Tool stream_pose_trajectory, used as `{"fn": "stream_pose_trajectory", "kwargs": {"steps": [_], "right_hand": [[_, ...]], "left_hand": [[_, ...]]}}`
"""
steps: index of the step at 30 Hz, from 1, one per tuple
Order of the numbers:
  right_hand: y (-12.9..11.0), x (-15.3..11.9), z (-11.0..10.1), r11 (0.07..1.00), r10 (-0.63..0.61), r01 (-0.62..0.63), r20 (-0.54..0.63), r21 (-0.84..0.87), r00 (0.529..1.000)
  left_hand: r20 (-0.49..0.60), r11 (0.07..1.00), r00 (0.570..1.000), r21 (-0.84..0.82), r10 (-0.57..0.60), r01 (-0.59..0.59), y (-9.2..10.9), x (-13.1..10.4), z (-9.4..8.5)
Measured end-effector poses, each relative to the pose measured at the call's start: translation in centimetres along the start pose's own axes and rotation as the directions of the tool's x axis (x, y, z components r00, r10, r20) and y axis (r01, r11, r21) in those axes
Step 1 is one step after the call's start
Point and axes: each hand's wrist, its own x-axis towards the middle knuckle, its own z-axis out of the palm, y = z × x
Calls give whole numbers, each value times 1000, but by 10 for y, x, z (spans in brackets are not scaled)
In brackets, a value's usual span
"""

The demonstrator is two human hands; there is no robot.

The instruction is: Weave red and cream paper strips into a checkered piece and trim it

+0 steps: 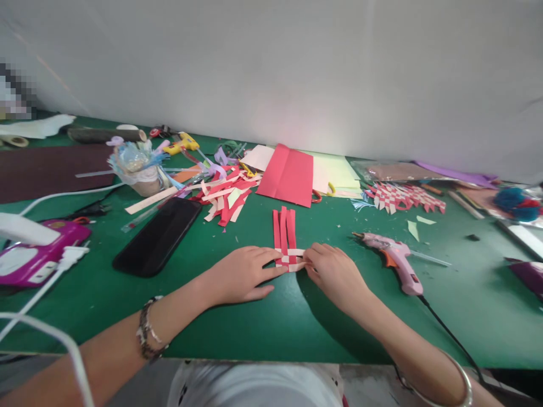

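Observation:
A small woven piece of red and pale paper strips (284,232) lies on the green table, its three red strips pointing away from me and its pale ends to the right. My left hand (244,274) lies flat at its left side, fingers apart, with fingertips resting on the woven part. At the right edge my right hand (333,274) has its fingers pinched on the ends of the pale strips. Behind the weave rests a folded red paper sheet (291,174).
A black phone (158,237) and a pile of cut strips (229,195) lie to the left. On the right are a pink glue gun (396,257) with its cord and finished woven pieces (403,198). A magenta power strip (38,249) sits far left.

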Motion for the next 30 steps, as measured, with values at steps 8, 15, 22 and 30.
{"fn": "stream_pose_trajectory", "kwargs": {"steps": [8,15,22,30], "right_hand": [[5,-6,3,961,-67,86,-78,264,995],[10,-6,2,965,64,-52,-37,259,997],[9,-5,-2,981,115,-118,26,152,993],[8,-10,-6,989,142,-145,78,32,987]], "left_hand": [[5,1000,1000,23,13,-13,0,-1,1],[20,999,1000,48,13,-14,0,0,1],[10,999,1000,37,16,-16,-1,1,0],[42,1000,999,31,1,-2,0,1,0]]}}
